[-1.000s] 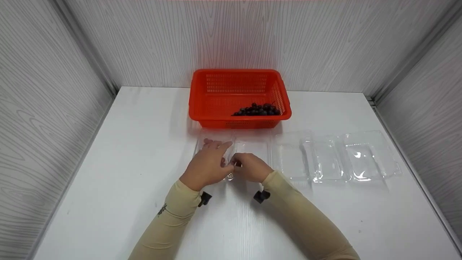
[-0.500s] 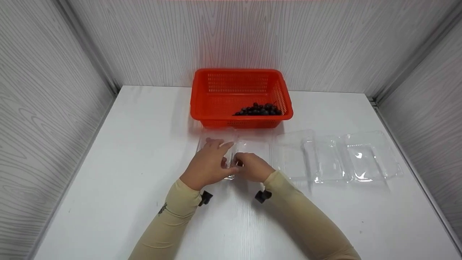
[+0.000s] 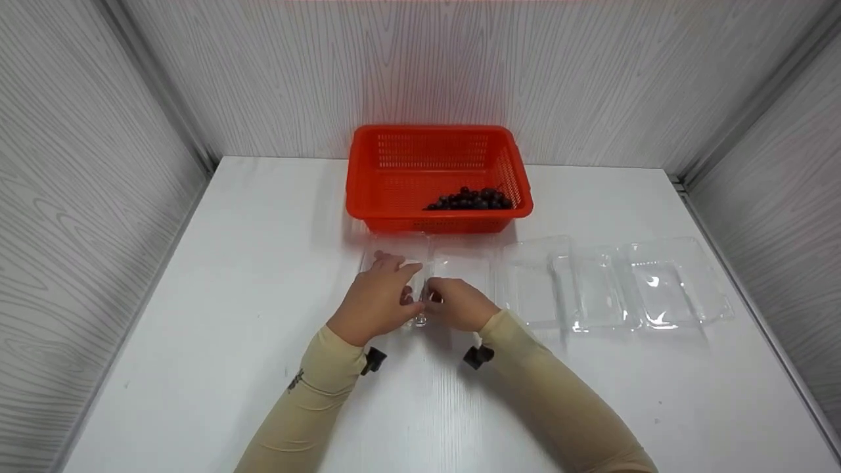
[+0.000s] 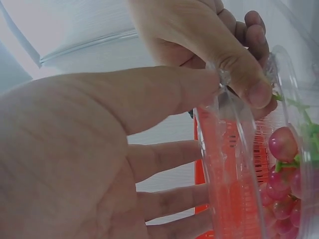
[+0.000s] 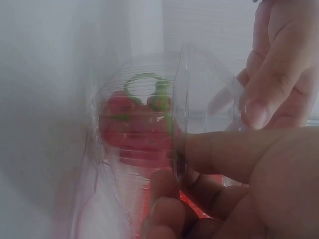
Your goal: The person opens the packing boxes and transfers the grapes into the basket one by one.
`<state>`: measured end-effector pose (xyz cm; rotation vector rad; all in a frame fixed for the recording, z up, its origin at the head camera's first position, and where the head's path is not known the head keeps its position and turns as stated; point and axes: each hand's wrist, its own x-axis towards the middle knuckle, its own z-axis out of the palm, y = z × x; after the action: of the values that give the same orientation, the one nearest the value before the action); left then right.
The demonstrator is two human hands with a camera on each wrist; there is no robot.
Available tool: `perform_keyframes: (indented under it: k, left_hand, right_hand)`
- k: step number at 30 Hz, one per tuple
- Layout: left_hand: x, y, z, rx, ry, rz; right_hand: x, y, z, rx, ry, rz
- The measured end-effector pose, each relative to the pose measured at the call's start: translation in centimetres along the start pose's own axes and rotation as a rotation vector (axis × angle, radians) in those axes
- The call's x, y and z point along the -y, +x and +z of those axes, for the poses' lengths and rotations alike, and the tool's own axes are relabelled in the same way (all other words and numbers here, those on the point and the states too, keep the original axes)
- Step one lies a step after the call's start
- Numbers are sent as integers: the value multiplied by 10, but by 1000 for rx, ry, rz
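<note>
A clear plastic clamshell box [image 3: 397,243] with pinkish-red grapes [image 4: 283,144] inside stands in front of the basket. Over it, in the head view, lies my left hand [image 3: 376,299], fingers spread; the left wrist view shows them straight against the lid's side, thumb tip at its corner. My right hand [image 3: 460,305] pinches the box's right edge near the front corner. In the right wrist view, its thumb and curled fingers [image 5: 167,214] are at the clear wall, beside the grapes and their green stem [image 5: 162,89]. The lid [image 4: 214,149] stands partly raised from the grapes.
A red perforated basket [image 3: 433,222] at the back holds dark grapes [image 3: 476,199]. To the right of my hands, several more clear plastic boxes [image 3: 532,292] lie in a row on the white table [image 3: 276,217]. Wood-grain walls [image 3: 420,59] enclose the back and sides.
Both hands stay at the same box. Since half a second ago my left thumb tip has drawn slightly left, away from the right fingers.
</note>
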<state>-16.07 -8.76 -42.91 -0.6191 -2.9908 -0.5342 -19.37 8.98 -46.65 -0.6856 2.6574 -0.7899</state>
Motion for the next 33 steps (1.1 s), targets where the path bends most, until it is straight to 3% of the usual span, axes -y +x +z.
perform_keyframes:
  k: [17, 33]
  left_hand:
    - [2, 1, 6, -38, -6, 23]
    - [-2, 1, 5, 1, -15, 6]
  right_hand:
    - [2, 1, -2, 11, -8, -5]
    - [2, -1, -3, 19, 25, 19]
